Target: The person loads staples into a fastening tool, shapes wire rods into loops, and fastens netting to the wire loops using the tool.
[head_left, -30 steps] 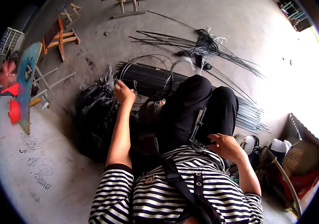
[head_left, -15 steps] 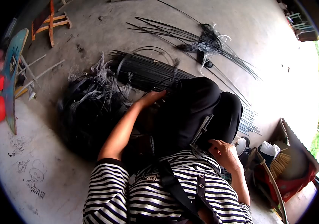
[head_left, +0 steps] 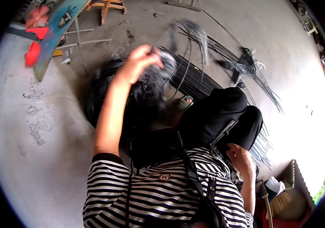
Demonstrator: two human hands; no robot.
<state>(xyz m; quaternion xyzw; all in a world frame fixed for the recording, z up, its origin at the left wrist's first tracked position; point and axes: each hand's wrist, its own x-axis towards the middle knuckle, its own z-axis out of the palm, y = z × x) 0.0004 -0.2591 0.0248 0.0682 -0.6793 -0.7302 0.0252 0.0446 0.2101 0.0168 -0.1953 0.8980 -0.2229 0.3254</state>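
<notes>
My left hand is raised above a big tangled heap of black plastic strands. Its fingers are curled and pinched around a small dark piece, too blurred to name. Pale, frayed strands hang just beside and below it. On my lap, my right hand rests with curled fingers by my black-trousered thigh, and what lies inside them is hidden. Close to its fingertips, a thin metal frame stands between my legs.
A bundle of long black rods lies on the concrete floor beyond my knees. Farther right is another bundle tied with pale shreds. A blue board and red plastic pieces stand left. A straw broom is at lower right.
My left hand has lifted from beside my knee, up and leftward over the black heap. Blurred strands now swing ahead of it. My right hand stays at my lap; the head view has shifted.
</notes>
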